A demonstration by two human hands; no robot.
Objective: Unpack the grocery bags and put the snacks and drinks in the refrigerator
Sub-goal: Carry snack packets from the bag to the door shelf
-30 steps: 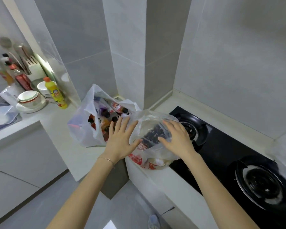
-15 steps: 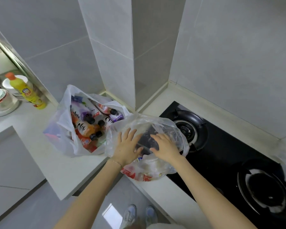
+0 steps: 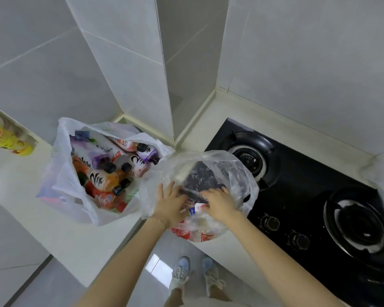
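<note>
head view looks down on the clear bag (image 3: pixel 233 171), which sits at the front edge of the worktop (image 3: pixel 16 182), right where it turns a corner. a dark packet (image 3: pixel 200 179) lies on top inside it, with red-and-white packs under that. our left grip (image 3: pixel 169 207) lies spread on the bag's left side, fingers straight against the film. our right grip (image 3: pixel 220 203) has its fingers curled at the packet's near edge; whether they pinch the packet or only the plastic, we cannot tell.

we judge the step to be getting this bag open and its first snack out. to do it well, we should keep the left palm pressing the film down, take a firm pinch on the packet itself, and lift straight up through the mouth so the thin plastic does not ride along. the bag looks close to the edge, so a pull toward us could tip it to the floor.

just beside it on the left, a white bag (image 3: pixel 62 173) holds bottles (image 3: pixel 102 180) lying tilted, caps up. a black stove (image 3: pixel 308 191) lies to the right. no refrigerator is in view.
</note>
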